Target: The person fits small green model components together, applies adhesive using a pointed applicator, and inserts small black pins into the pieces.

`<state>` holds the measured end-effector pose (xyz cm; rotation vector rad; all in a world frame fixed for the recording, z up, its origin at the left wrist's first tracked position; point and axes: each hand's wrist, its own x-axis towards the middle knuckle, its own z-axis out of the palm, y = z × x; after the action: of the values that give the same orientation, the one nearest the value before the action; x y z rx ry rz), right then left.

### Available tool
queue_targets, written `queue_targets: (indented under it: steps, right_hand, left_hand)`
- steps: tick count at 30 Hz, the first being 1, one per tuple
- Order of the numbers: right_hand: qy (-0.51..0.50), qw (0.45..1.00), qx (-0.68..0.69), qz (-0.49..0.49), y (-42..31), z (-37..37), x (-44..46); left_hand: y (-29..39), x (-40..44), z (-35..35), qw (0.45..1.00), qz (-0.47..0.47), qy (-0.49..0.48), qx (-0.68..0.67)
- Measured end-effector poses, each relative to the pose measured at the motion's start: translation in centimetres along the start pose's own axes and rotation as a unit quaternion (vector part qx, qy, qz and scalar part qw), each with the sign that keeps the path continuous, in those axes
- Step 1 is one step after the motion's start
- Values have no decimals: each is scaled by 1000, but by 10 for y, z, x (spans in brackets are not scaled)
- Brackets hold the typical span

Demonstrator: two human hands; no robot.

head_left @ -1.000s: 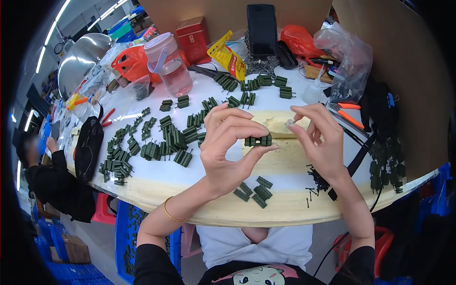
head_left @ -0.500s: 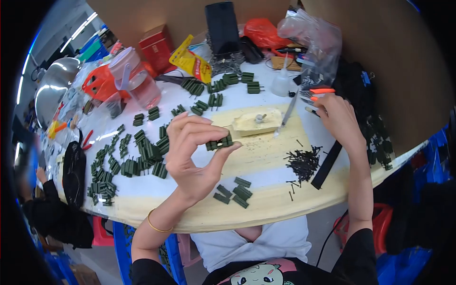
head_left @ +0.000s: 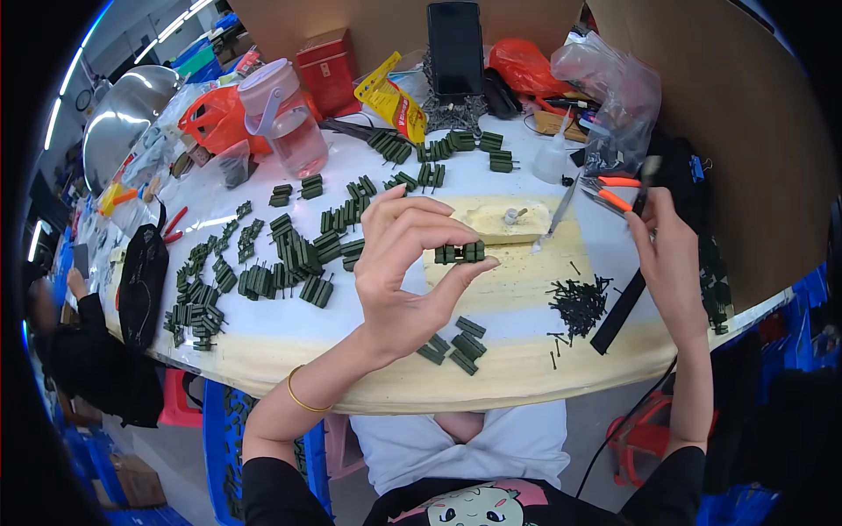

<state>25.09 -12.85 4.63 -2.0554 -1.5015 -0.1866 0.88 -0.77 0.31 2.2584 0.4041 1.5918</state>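
My left hand [head_left: 408,272] pinches a small dark green ridged plastic part [head_left: 460,253] between thumb and fingertips, raised over the table. On the right, my right hand [head_left: 671,263] is closed on a slim dark tool with a brush-like tip [head_left: 650,168], pointing up; its exact kind is unclear. Orange-handled pliers [head_left: 616,200] lie just left of that hand. Behind the held part sits a cream block [head_left: 504,230] with a small grey-white piece on top. Loose green parts [head_left: 467,351] rest on the table below my left hand.
Many assembled green parts [head_left: 294,250] cover the left side. A pile of black pins [head_left: 580,307] lies beside a black strip [head_left: 619,316]. A water jug [head_left: 294,136], phone [head_left: 455,48] and squeeze bottle [head_left: 552,158] stand behind. Another person's sleeve [head_left: 96,333] shows far left.
My right hand has lifted from beside the pliers with the slim dark tool in it. The green part in my left hand has turned and shows another side. The view has shifted slightly.
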Motion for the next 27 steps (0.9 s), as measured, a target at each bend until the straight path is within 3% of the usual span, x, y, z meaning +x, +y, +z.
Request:
queue_targets:
  steps: [2, 3, 5, 8, 10, 15, 27]
  right_hand:
    - [4, 936, 352, 31, -22, -4, -14]
    - [4, 936, 352, 30, -34, -6, -21]
    - [4, 867, 498, -6, -58, -5, -33]
    - [80, 862, 496, -60, -72, 13, -38]
    - [59, 902, 363, -225, -72, 15, -34]
    - [76, 910, 317, -257, -79, 23, -30]
    - [32, 911, 387, -140, -78, 33, -33]
  left_hand:
    - [1, 0, 1, 1000, 0, 0, 4]
    - [1, 0, 1, 1000, 0, -1, 9]
    - [1, -1, 1, 1000, 0, -4, 18]
    - [4, -1, 0, 1000, -3, -8, 27]
    - [6, 0, 0, 999, -4, -11, 34]
    - [7, -1, 0, 999, -2, -10, 35]
    - [2, -6, 6, 999, 5, -24, 39]
